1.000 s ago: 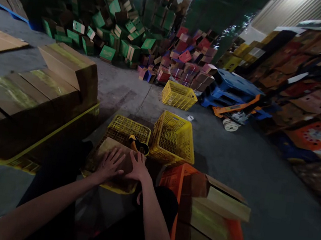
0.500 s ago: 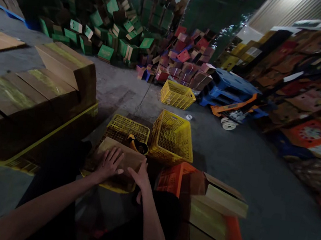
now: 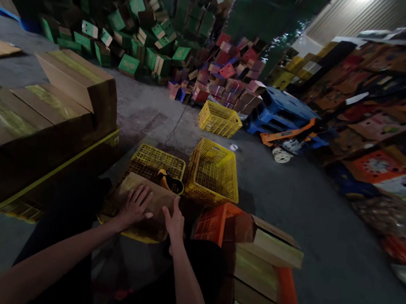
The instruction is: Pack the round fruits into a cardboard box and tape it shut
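A brown cardboard box point(image 3: 159, 200) rests on an upturned yellow plastic crate point(image 3: 159, 158) in front of my knees. My left hand point(image 3: 136, 204) lies flat on the box's top, fingers spread. At the box's right end, my right hand point(image 3: 175, 222) touches the edge with its fingers stretched and thumb apart. Just behind the box, a tape dispenser point(image 3: 170, 181) with a yellow-orange part lies on the crate. An orange crate point(image 3: 217, 223) to my right holds several taped cardboard boxes point(image 3: 257, 271).
Large taped cartons point(image 3: 51, 102) stand on a yellow crate at left. Ahead are an open yellow crate point(image 3: 235, 177) and another yellow crate point(image 3: 220, 120). Beyond stand blue pallets point(image 3: 287, 106), an orange pallet jack point(image 3: 288, 134), and heaps of green boxes point(image 3: 128, 64) and red boxes point(image 3: 232, 85).
The view has shifted slightly, so the surroundings appear a little further left. Both hands stay at the box, the left flat on top and the right at its right end.
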### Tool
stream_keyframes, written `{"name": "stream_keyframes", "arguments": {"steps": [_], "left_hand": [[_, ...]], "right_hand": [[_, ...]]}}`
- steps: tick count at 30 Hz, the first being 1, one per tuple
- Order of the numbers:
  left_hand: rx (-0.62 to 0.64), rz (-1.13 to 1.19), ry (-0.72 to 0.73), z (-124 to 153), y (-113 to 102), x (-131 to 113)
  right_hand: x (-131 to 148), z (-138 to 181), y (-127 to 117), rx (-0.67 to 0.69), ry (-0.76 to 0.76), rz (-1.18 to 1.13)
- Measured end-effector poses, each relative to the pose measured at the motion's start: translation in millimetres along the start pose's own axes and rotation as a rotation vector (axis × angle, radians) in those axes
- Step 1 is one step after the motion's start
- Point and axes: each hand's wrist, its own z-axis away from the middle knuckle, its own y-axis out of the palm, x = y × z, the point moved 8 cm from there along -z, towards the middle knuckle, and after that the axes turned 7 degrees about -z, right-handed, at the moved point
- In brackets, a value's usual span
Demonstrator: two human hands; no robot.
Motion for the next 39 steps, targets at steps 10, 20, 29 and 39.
{"name": "stream_keyframes", "arguments": {"steps": [10, 20, 29, 39], "left_hand": [[-0.060, 0.125, -0.389, 16.4, -23.4, 64.9], [0.138, 0.145, -0.480, 14.0, -1.2, 92.7], [0.022, 0.093, -0.455, 12.6, -9.2, 86.1], [0.027, 0.057, -0.103, 11.0, -20.3, 40.7]], "right_hand": [[-0.2, 1.3, -1.8, 0.025, 0.038, 0.044], [2.1, 1.1, -4.1, 0.013, 0.034, 0.051], [1.0, 0.6, -2.8, 0.016, 0.044, 0.074], [2.6, 3.7, -6.0, 0.019, 0.058, 0.056]]}}
